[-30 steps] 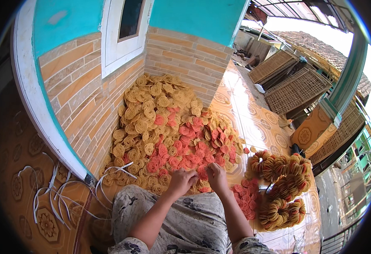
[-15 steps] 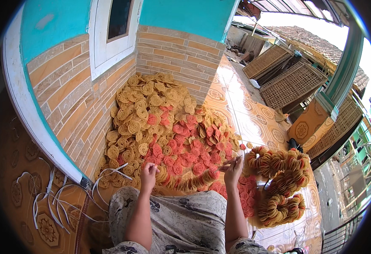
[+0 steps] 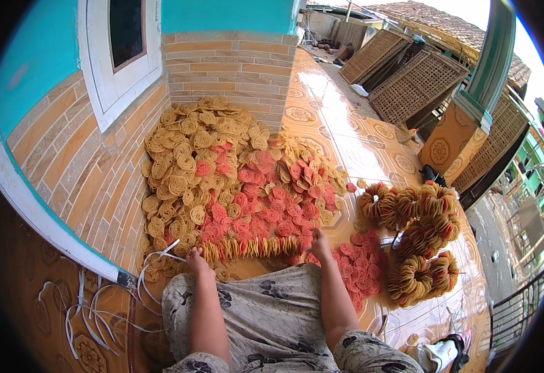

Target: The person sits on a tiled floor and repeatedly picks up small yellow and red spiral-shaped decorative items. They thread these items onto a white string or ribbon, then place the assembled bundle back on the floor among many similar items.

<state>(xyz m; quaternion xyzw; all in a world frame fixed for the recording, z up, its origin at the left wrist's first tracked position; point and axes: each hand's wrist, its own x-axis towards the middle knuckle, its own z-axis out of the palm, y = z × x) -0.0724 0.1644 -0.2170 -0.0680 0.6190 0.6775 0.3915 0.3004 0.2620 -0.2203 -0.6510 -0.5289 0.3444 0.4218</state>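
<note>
A big heap of round yellow and red crackers (image 3: 241,180) lies on the tiled floor against the brick wall. Along its near edge a row of crackers (image 3: 250,247) stands on edge, packed side by side. My left hand (image 3: 196,262) grips the row's left end, where a white strip (image 3: 157,258) trails out. My right hand (image 3: 319,244) presses against the row's right end. Both forearms reach forward over my patterned grey lap (image 3: 272,317).
Tied ring-shaped bundles of crackers (image 3: 418,239) lie to the right, with loose red crackers (image 3: 356,264) beside them. White strips (image 3: 88,304) are scattered at the left. A window (image 3: 126,37) and brick wall stand behind; woven panels (image 3: 418,81) and a pillar (image 3: 452,137) at the back right.
My hands were together at the heap's near edge. They have moved apart, and a row of crackers now stretches between them.
</note>
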